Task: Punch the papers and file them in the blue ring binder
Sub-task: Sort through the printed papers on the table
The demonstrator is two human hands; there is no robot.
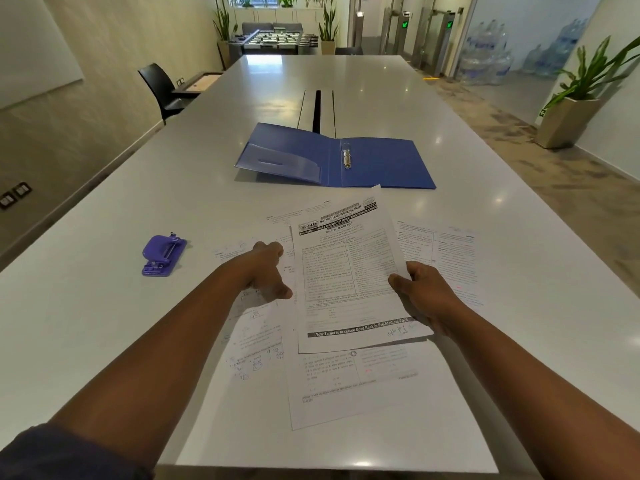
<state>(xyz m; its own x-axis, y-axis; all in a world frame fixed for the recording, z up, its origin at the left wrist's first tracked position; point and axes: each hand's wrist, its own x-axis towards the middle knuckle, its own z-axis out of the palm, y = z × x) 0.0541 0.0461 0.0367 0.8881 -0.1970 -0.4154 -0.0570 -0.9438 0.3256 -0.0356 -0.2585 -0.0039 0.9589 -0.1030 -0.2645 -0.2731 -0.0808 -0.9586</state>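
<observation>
right hand [424, 296] pinches the right edge of a printed sheet [349, 271], thumb on top, sheet lifted off the table [104, 306]. left hand [268, 268] rests loosely open on loose papers [256, 348] spread beneath, gripping nothing. blue binder [377, 164] lies open and flat beyond the papers, rings [346, 157] at centre. purple punch [163, 255] sits well left, apart from the papers.

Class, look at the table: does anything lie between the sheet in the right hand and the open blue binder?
Nothing visible does. The right hand holds the sheet, and only bare table separates its top edge from the open binder.
</observation>
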